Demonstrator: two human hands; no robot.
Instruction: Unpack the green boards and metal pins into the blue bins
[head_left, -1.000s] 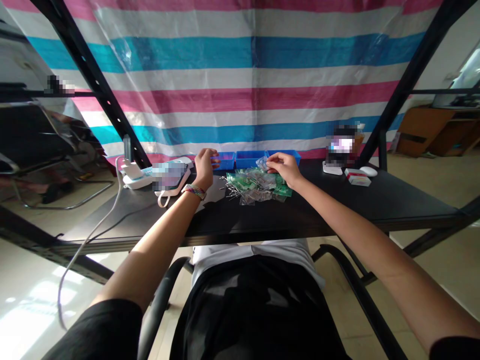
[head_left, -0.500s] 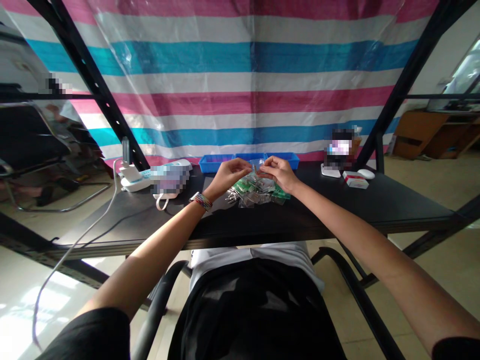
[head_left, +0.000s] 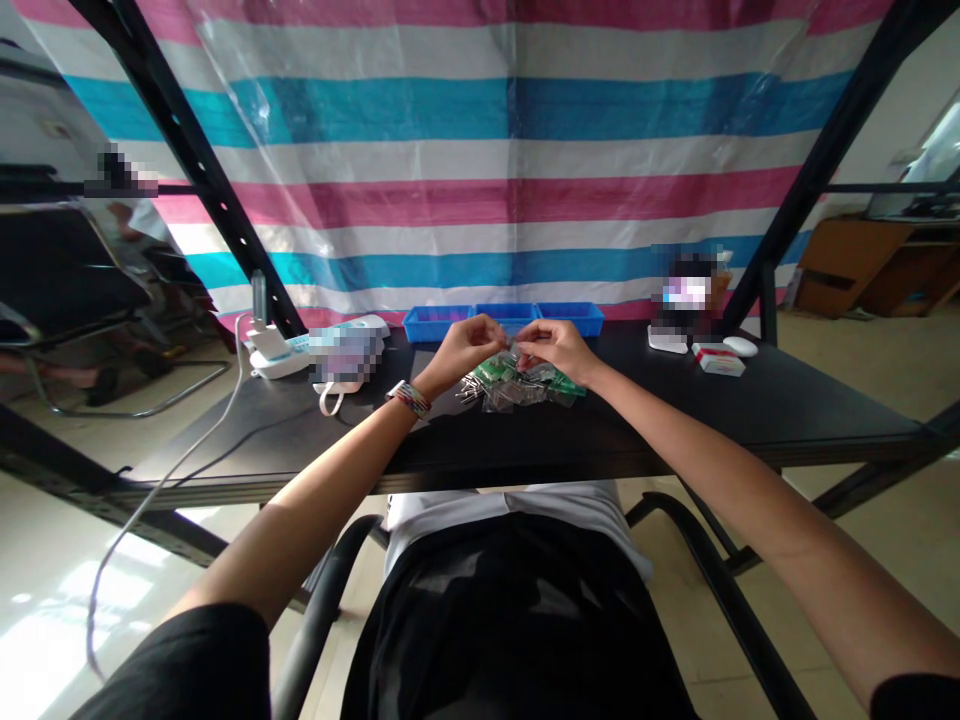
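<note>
My left hand [head_left: 472, 348] and my right hand [head_left: 559, 350] are close together over the middle of the table, thumbs and fingertips pinched. Between them is a small clear plastic bag [head_left: 513, 343], mostly hidden by the fingers. Just below lies a pile of small clear bags [head_left: 517, 390], mixed with green pieces [head_left: 491, 368] and thin silvery metal parts [head_left: 471, 390] that look like screws or pins. Behind my hands stands a blue three-part tray [head_left: 435, 328]; what it holds cannot be made out.
On the left of the black table [head_left: 660, 420] are a white power strip [head_left: 281, 362] with a cable and a blurred object with a strap [head_left: 334, 398]. At right stand a phone on a white stand [head_left: 667, 340], a small red-and-white box [head_left: 718, 359] and a white mouse [head_left: 741, 346]. A striped sheet [head_left: 450, 200] hangs behind.
The camera view has shifted slightly. My fingertips have drawn in around the clear bag, so less of it shows. The pile looks the same.
</note>
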